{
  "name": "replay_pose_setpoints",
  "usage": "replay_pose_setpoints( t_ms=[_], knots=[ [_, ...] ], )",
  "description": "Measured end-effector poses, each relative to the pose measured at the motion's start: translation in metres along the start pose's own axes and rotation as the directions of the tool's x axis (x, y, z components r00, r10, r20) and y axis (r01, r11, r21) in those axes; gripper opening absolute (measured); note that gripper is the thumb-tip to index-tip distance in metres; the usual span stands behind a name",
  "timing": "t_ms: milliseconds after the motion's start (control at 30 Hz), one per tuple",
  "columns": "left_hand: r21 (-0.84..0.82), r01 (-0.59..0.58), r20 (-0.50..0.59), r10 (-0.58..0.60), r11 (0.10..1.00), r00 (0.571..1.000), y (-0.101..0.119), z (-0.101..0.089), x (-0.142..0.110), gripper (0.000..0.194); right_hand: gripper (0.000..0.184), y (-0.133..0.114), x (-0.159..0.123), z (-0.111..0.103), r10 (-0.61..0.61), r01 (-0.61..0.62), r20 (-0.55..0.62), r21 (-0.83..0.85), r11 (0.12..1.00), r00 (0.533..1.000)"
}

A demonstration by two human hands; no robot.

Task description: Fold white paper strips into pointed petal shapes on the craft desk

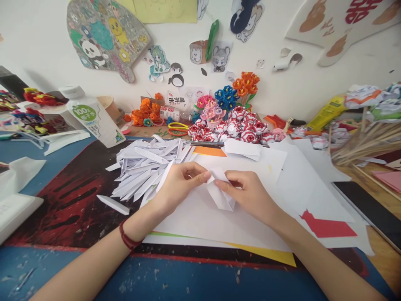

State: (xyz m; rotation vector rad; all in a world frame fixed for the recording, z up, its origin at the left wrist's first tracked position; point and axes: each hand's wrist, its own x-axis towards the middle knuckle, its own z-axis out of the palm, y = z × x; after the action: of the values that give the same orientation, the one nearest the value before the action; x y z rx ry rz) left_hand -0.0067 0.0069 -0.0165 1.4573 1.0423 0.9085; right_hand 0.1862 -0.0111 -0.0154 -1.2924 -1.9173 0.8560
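Note:
My left hand [180, 182] and my right hand [247, 192] meet over a stack of white sheets [219, 217] in the middle of the table. Both pinch a small folded piece of white paper [219, 190] between thumb and fingers, the left at its upper left corner, the right along its right side. A red cord bracelet [127, 238] circles my left wrist. Just left of my left hand lies a pile of several folded white paper strips [147, 167], and one strip [112, 205] lies apart on the dark mat.
Paper flowers in red-white [238, 127], orange [247, 83], blue and pink stand by the wall. A white carton [94, 117], a lying bottle [175, 113] and loop scissors [177, 127] sit behind the pile. Wooden sticks [363, 144], a dark tablet [372, 211] and red paper [326, 228] are right.

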Motion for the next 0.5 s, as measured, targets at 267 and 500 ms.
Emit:
replay_pose_setpoints(
  t_ms=[267,500],
  knots=[
    [0.057,-0.007,-0.005,0.007,0.998,1.000,0.0014,-0.0010,0.0011,0.026,0.042,0.0001,0.0006,0.0004,0.005,-0.005,0.010,-0.007,1.000,1.000],
    [0.232,-0.031,-0.046,0.043,0.972,0.998,0.0090,-0.0009,0.0009,0.023,0.039,-0.0012,0.0005,-0.0001,0.055,-0.056,0.043,0.014,0.998,0.998]
  ],
)
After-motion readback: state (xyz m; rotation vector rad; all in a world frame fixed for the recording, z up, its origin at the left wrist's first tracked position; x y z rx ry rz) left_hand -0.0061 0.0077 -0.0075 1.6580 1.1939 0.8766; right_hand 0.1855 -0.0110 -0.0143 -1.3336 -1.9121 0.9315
